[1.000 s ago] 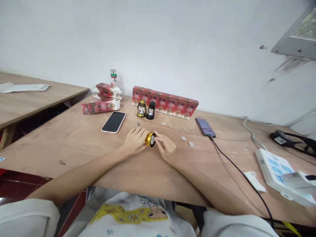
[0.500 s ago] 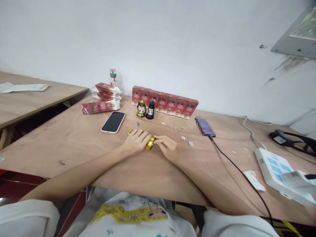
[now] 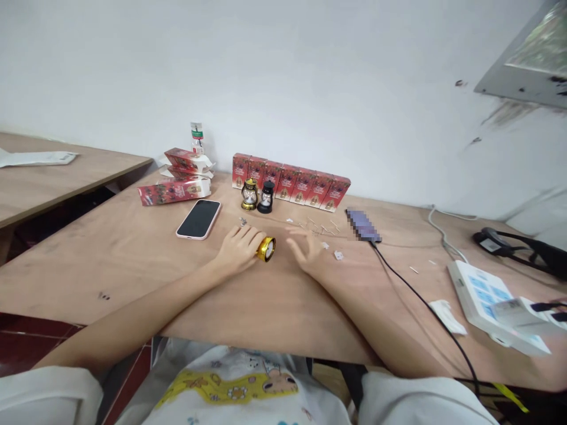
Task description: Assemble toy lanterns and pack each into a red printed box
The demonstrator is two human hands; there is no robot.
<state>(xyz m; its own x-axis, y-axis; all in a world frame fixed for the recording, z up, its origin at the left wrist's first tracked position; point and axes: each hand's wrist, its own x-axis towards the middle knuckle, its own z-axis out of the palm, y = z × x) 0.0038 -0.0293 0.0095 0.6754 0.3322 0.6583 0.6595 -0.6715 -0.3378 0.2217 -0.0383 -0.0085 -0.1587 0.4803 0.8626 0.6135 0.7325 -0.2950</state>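
Gold piece (image 3: 266, 249): held low over the near half of the table (image 3: 248, 307), lying sideways, round pale end turned toward the right hand.
Left hand (image 3: 239, 250): fingers curled snugly round the gold piece, so a good chunk of it is hidden.
Right hand (image 3: 307, 251): fingers loosely spread, clear of the gold piece; nothing can be seen in them, tho something tiny could be missed.
Steady-hold tip: the gold piece is probably best braced on the wood, pale end kept in plain view, worked with light fingertips. Hard squeezing is better avoided.
Loose bits: small metal bits (image 3: 243, 222) are scattered just past the left hand, white pieces (image 3: 338, 255) beside the right; easily knocked by a wrist, so watch that.
Lanterns: a gold lantern (image 3: 249, 196) and a black lantern (image 3: 266, 198) are stood upright in front of the red boxes (image 3: 305, 186).
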